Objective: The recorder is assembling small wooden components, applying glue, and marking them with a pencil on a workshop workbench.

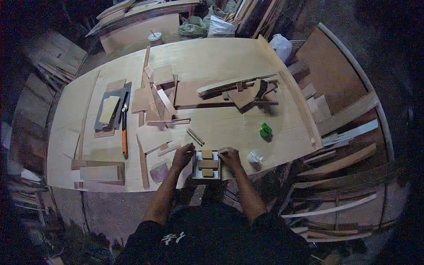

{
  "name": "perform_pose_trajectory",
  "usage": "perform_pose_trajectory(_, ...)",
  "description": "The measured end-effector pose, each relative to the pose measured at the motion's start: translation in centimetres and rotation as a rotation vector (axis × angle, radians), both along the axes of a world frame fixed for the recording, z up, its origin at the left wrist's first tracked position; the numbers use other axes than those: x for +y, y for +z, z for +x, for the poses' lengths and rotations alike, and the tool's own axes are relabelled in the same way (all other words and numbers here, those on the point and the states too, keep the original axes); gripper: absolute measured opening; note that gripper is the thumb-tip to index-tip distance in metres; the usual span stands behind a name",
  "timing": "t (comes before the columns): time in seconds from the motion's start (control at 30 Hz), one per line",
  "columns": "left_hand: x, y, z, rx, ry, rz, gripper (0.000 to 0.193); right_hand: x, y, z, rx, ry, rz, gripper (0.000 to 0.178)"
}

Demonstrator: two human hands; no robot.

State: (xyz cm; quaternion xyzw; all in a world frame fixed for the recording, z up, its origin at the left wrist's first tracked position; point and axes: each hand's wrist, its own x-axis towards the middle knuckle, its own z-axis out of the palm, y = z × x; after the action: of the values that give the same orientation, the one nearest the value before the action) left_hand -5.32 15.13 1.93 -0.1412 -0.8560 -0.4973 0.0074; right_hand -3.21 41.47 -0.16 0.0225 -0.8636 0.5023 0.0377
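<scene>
At the near edge of the wooden surface [240,143], a shallow white tray [206,178] holding three wooden blocks [208,164] lies between the left hand [182,157] and right hand [230,157]. Both hands' fingers are curled beside its far corners; whether they grip it, I cannot tell. An uneven pull could tip it, spilling the blocks. The dark shirt [221,236] bears an illegible pale print [173,238]; no label shows on the blocks.

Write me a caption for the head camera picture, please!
Left hand and right hand at either side of a small tray holding three blocks, at a table scattered with wood pieces.
</scene>
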Motion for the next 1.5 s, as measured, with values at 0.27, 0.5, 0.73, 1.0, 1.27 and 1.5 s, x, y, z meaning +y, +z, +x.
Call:
perform_pose_trajectory(0.27, -0.7, -1.4, -0.3, 0.041, -0.066, 0.041, 0.016, 0.7, -1.4, -2.2, 0.082, 0.159, 0.233, 0.026)
perform_pose_trajectory(0.5, 1.0, 0.4, -1.0, -0.076, -0.073, -0.185, 0.023, 2.9, -3.5, -2.9, 0.042, 0.020, 0.429, 0.029)
perform_pose_trajectory(0.73, -1.4, -1.7, -1.1, -0.003, -0.087, 0.017, 0.019, 0.7, -1.5, -3.5, -0.007, 0.083, 0.409, 0.032)
perform_pose_trajectory(1.0, -1.6, -1.9, -1.3, -0.013, -0.001, -0.114, 0.021, 0.2, -1.2, -2.9, -0.029, -0.018, 0.415, 0.033)
perform_pose_trajectory(1.27, -1.4, -2.7, -1.2, -0.074, 0.021, -0.145, 0.021, 0.3, 1.3, -2.7, -0.233, 0.030, 0.399, 0.032)
perform_pose_trajectory(1.5, -1.7, -3.2, -1.6, -0.088, 0.008, -0.141, 0.020, 0.1, 0.6, -2.9, -0.160, 0.004, 0.378, 0.034)
